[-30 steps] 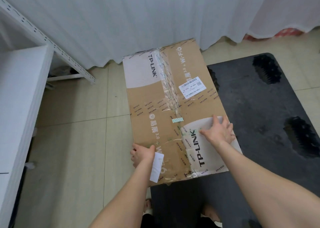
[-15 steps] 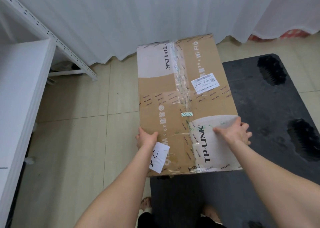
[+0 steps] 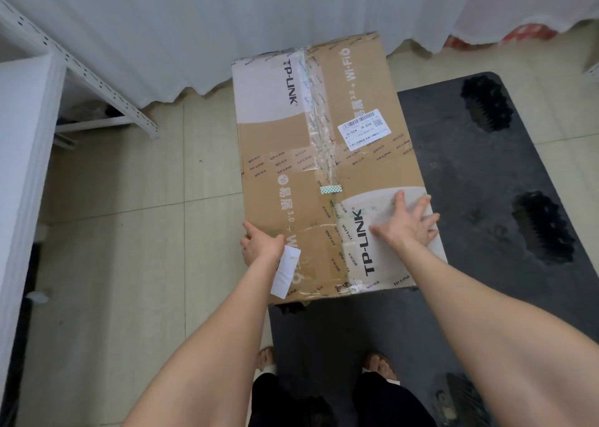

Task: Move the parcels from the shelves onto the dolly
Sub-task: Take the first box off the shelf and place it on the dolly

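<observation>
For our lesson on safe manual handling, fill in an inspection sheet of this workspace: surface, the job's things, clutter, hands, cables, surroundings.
Surface: pale tiled floor with the dark dolly lying on it.
Job's things: one taped cardboard parcel overlaps the dolly's left edge; it cannot be told whether it rests there.
Clutter: a white paper slip at the parcel's near left edge.
Hands: left hand grips the parcel's left edge; right hand lies flat on its top, fingers spread.
Cables: nothing seen.
Surroundings: white shelf at left, white curtain behind.
</observation>
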Demonstrator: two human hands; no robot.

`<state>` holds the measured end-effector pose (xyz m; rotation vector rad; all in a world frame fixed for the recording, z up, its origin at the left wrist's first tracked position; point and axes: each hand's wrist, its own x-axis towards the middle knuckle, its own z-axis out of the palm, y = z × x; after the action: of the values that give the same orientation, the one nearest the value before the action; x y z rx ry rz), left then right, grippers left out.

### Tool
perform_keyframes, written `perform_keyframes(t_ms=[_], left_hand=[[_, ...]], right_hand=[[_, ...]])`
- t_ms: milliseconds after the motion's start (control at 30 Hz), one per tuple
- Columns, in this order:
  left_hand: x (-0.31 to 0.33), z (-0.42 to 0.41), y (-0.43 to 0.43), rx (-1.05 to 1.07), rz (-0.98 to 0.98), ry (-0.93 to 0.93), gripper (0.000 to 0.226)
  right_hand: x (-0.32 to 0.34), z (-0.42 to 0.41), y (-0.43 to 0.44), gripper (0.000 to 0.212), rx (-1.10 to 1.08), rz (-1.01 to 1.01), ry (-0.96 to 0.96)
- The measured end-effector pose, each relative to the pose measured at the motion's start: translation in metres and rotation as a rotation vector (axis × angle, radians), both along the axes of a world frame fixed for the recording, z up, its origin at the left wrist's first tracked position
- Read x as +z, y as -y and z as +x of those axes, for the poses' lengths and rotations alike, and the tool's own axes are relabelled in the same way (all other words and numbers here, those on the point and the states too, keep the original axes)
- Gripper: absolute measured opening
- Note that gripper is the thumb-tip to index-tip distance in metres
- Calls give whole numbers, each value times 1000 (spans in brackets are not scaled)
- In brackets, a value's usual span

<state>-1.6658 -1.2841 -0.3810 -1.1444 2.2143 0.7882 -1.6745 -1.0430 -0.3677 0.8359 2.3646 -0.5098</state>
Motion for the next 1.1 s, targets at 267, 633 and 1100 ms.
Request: perform_keyframes(t_ms=[267,633,1100], left_hand=[[-2,5,-19,1,-131,13,88],[-5,7,-22,-14,-150,-5,86],[6,11,-15,-87,-52,-26,80]], right_hand=[[2,5,-1,89,2,-39,-14],[-6,12,0,105,25,-13,-36],[0,18,3,103,108,-35,24]])
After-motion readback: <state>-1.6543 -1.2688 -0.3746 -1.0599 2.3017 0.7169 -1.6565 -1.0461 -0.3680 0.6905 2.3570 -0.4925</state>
